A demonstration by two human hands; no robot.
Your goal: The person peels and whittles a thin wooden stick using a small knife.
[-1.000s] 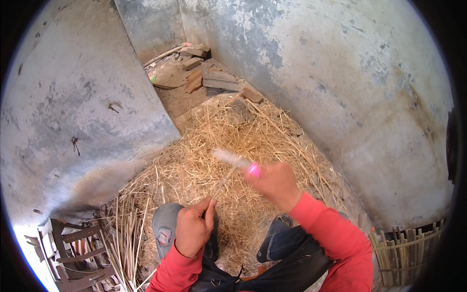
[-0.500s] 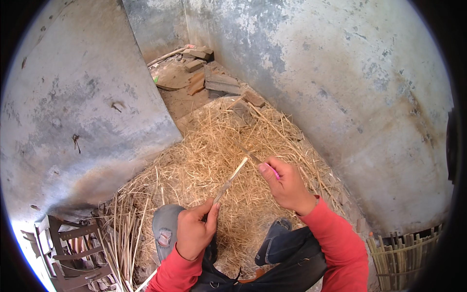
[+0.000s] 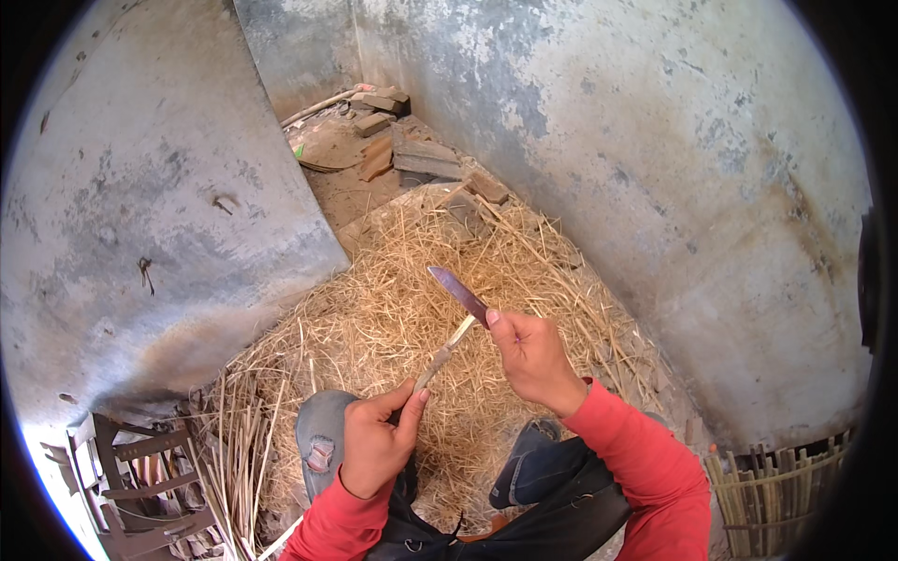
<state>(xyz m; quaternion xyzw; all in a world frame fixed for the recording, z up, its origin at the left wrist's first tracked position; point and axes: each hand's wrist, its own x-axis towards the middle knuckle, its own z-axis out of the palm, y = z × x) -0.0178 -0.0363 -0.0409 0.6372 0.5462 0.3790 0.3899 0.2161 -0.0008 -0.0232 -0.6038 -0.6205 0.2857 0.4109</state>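
My left hand (image 3: 379,435) is closed round the lower end of a thin wooden stick (image 3: 442,356), which slants up and to the right. The stick's upper end is pale and freshly cut; its lower part looks darker. In my right hand (image 3: 531,360) is a knife (image 3: 460,294), its flat, dark blade pointing up and to the left. The blade lies at or just over the stick's pale tip; whether they touch I cannot tell. My fingers hide most of the knife's handle.
Shavings (image 3: 374,318) cover the ground before my bent knees. Long thin strips (image 3: 245,458) lie at left, beside a dark slatted frame (image 3: 154,472). Bricks (image 3: 426,159) are piled in the far corner. Bare walls (image 3: 655,168) rise on both sides; a slatted basket (image 3: 772,500) stands at lower right.
My right hand has shifted slightly left, and the knife has turned so its blade shows broadside near the stick's tip. My left hand and the stick have hardly moved.
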